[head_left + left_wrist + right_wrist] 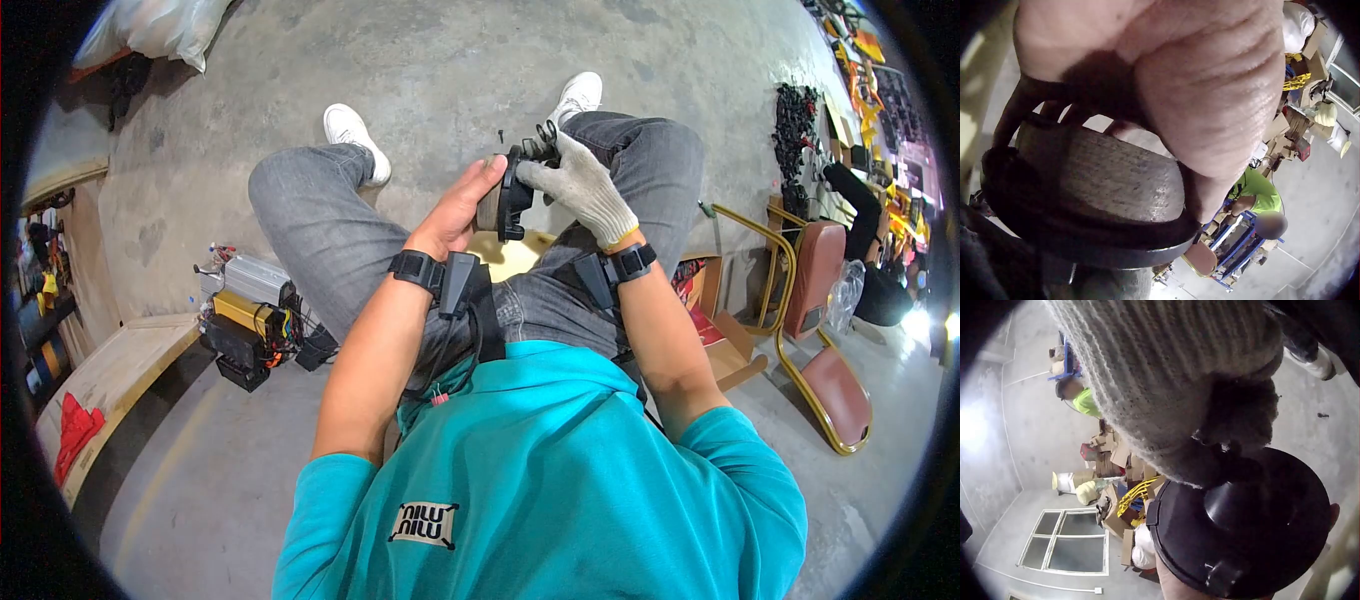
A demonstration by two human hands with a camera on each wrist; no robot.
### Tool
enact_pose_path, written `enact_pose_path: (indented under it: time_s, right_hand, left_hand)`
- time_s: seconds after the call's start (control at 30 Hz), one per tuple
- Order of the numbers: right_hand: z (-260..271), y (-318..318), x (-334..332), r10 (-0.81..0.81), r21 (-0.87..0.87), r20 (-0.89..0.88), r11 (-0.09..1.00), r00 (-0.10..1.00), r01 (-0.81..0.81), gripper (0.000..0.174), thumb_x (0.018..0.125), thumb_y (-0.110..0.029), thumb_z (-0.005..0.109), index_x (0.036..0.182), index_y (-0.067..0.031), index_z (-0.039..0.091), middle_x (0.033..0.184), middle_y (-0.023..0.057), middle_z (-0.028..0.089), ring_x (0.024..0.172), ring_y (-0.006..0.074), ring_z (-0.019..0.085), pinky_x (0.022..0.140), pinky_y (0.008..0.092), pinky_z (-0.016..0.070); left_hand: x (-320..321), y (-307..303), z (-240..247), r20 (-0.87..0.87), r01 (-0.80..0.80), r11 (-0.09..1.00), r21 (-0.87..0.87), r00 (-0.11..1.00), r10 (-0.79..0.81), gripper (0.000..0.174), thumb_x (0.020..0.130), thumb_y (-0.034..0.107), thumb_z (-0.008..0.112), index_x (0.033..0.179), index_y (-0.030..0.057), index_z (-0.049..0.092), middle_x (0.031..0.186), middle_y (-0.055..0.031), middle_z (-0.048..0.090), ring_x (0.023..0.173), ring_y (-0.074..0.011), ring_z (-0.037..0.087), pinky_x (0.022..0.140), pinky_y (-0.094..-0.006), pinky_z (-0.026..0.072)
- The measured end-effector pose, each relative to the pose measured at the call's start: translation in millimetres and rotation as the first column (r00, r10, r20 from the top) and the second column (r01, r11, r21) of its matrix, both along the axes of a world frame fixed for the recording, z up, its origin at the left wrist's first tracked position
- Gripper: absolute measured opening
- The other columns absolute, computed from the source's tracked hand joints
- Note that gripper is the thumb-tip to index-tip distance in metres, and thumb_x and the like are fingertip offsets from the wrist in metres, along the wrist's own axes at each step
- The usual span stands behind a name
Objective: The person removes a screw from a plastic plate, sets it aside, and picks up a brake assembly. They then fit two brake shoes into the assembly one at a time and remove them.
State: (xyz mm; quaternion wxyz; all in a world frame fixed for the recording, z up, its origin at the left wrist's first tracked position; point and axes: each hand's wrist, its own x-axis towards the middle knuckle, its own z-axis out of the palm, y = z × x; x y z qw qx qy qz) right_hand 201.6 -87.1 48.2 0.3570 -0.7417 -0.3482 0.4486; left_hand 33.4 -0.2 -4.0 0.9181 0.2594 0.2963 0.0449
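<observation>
My bare left hand grips a round part by its worn grey metal ring, the fingers wrapped round one side and the thumb on the other. A black round cover with a raised centre faces my right hand. On that right hand is a knitted pale glove, its fingers curled at the cover's centre with the thumb against the disc. A dark coil spring sticks out at the gloved fingertips, which hold it beside the cover. The glove hides part of the spring in the right wrist view.
A small dark screw-like piece lies on the concrete floor beyond the hands. Under them, between the legs, shows a yellowish round surface. Metal boxes with wires stand left; an opened cardboard box and a brown chair stand right.
</observation>
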Motion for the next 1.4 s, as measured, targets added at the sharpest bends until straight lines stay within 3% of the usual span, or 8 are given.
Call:
enact_pose_path:
  time_s: [0.43,0.6,0.77,0.83,1.0,1.2,1.27,1.4]
  right_hand:
    - [-7.7,10.8,23.0,-0.143,-0.105,-0.152,0.986,0.978,0.128,0.029,0.088,-0.022,0.063,0.105,0.0024,0.064,0.077,0.0007,0.058,0.065,0.0089,0.054,0.059,0.0232,0.0442]
    - [-50.8,30.4,49.3,-0.251,-0.145,-0.253,0.965,0.934,0.22,0.023,0.087,-0.021,0.061,0.069,-0.0083,0.055,0.059,0.0004,0.049,0.048,0.0121,0.046,0.048,0.0274,0.0374]
    - [-103.1,32.9,50.7,-0.268,-0.275,-0.282,0.943,0.921,0.19,0.025,0.082,-0.021,0.064,0.077,0.0039,0.063,0.063,0.0087,0.058,0.054,0.0165,0.054,0.051,0.0312,0.0474]
    - [-114.5,34.5,43.2,-0.411,-0.315,-0.121,0.879,0.903,0.358,0.028,0.08,-0.02,0.066,0.075,0.0076,0.062,0.064,0.0116,0.06,0.053,0.0186,0.057,0.05,0.0324,0.0503]
    - [-133.1,30.7,51.4,-0.378,-0.231,0.049,0.896,0.925,0.379,0.031,0.079,-0.02,0.066,0.079,0.0113,0.063,0.065,0.0154,0.062,0.057,0.0224,0.065,0.049,0.0343,0.0525]
    - [-175.0,20.9,70.9,-0.171,-0.377,0.135,0.902,0.976,0.21,0.024,0.084,-0.015,0.063,0.091,0.0075,0.066,0.07,0.0181,0.067,0.063,0.0259,0.07,0.052,0.032,0.055]
    - [-254.6,0.8,93.8,-0.058,-0.074,0.269,0.994,0.961,0.081,0.02,0.079,-0.015,0.064,0.085,0.0044,0.062,0.069,0.0103,0.062,0.052,0.0193,0.06,0.048,0.032,0.0523]
    - [-231.3,8.6,87.0,-0.103,-0.102,0.263,0.986,0.959,0.134,0.018,0.079,-0.014,0.063,0.086,0.0034,0.063,0.068,0.0102,0.061,0.051,0.0189,0.059,0.047,0.0311,0.0512]
  left_hand:
    - [-3.9,4.1,-8.5,-0.133,-0.103,0.994,-0.033,0.986,0.097,0.048,0.093,0.053,0.061,0.115,0.0096,0.057,0.095,-0.004,0.067,0.084,-0.0125,0.067,0.068,-0.0332,0.06]
    - [-9.9,10.1,-16.9,-0.172,-0.146,0.989,-0.033,0.975,0.139,0.047,0.094,0.055,0.058,0.114,0.0123,0.061,0.095,-0.0038,0.069,0.083,-0.0143,0.068,0.07,-0.0353,0.0585]
    - [-10.0,12.7,-11.6,-0.24,-0.208,0.978,-0.023,0.951,0.196,0.048,0.095,0.058,0.055,0.114,0.0153,0.065,0.095,-0.004,0.071,0.082,-0.0162,0.068,0.07,-0.0355,0.0565]
    - [-10.4,13.0,-10.5,-0.249,-0.22,0.975,-0.013,0.945,0.21,0.048,0.095,0.058,0.055,0.113,0.0153,0.065,0.095,-0.004,0.071,0.082,-0.0162,0.068,0.069,-0.0357,0.0565]
    - [-11.1,12.7,-10.6,-0.293,-0.238,0.971,-0.013,0.93,0.223,0.048,0.094,0.059,0.056,0.113,0.0159,0.064,0.094,-0.0042,0.071,0.081,-0.0167,0.068,0.069,-0.0362,0.0565]
    - [-10.8,14.3,-10.8,-0.255,-0.202,0.979,-0.009,0.947,0.193,0.047,0.092,0.059,0.059,0.111,0.0159,0.059,0.094,-0.0017,0.067,0.086,-0.015,0.068,0.073,-0.0411,0.0593]
    - [-9.5,13.0,-8.0,-0.302,-0.232,0.973,-0.005,0.928,0.22,0.047,0.093,0.059,0.057,0.112,0.0173,0.064,0.093,-0.0036,0.07,0.079,-0.0173,0.068,0.067,-0.0371,0.0554]
    - [-10.7,13.7,-9.9,-0.296,-0.239,0.971,-0.016,0.929,0.224,0.047,0.093,0.06,0.057,0.111,0.0172,0.064,0.093,-0.0037,0.07,0.078,-0.0176,0.068,0.067,-0.0381,0.0554]
